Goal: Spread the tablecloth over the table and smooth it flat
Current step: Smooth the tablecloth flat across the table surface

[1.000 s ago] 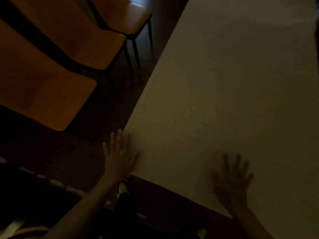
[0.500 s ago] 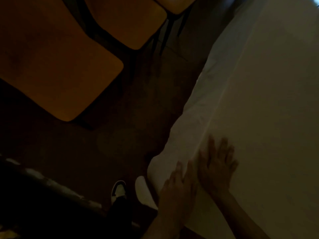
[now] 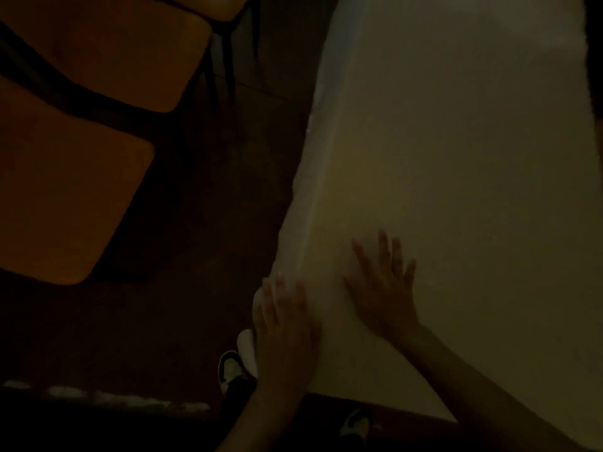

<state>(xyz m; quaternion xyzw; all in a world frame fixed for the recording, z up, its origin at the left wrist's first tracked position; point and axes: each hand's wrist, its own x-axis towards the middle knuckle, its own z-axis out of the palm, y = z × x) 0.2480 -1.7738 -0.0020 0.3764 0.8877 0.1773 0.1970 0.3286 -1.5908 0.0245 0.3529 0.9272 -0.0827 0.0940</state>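
- The tablecloth (image 3: 456,158) covers the worktop, its edge draping over the near-left corner.
- Our right hand (image 3: 383,288) presses flat, fingers straight, pinning the top.
- Our left hand (image 3: 284,324) lies released on the overhang, apparently smoothing it down.

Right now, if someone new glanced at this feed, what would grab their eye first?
The pale tablecloth fills the right side, brightest thing in a dim room. At its near left corner both hands lie flat: the right hand on top, the left hand on the draped edge. Orange chairs stand on the dark floor to the left, and a shoe shows below the corner.
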